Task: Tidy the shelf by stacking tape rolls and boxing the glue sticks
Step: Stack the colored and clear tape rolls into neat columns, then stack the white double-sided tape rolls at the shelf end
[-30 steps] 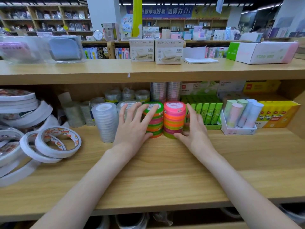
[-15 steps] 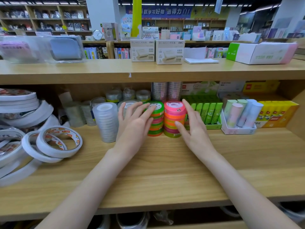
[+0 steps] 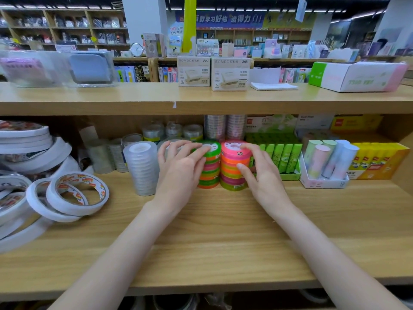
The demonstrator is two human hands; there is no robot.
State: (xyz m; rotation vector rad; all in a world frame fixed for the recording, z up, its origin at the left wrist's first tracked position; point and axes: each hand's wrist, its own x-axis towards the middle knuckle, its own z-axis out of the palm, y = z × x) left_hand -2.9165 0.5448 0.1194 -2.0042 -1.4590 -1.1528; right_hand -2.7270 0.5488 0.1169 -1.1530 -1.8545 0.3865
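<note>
Here, at a stationery shop's wooden shelf, a person squares up two stacks of bright tape rolls standing side by side and touching. The left hand lays relaxed, nearly straight fingers on top of the green-topped stack, its grip loose and clasping nothing; the right hand curls fingers over the top and thumb against the side of the pink-topped stack, holding it. Right of the pink-topped stack, green glue sticks stand in their open box. Left of the stacks sits a clear tape column, and farther left loose white tape rolls lie scattered. The stacking step appears under way; those white rolls likely need gathering next.
</note>
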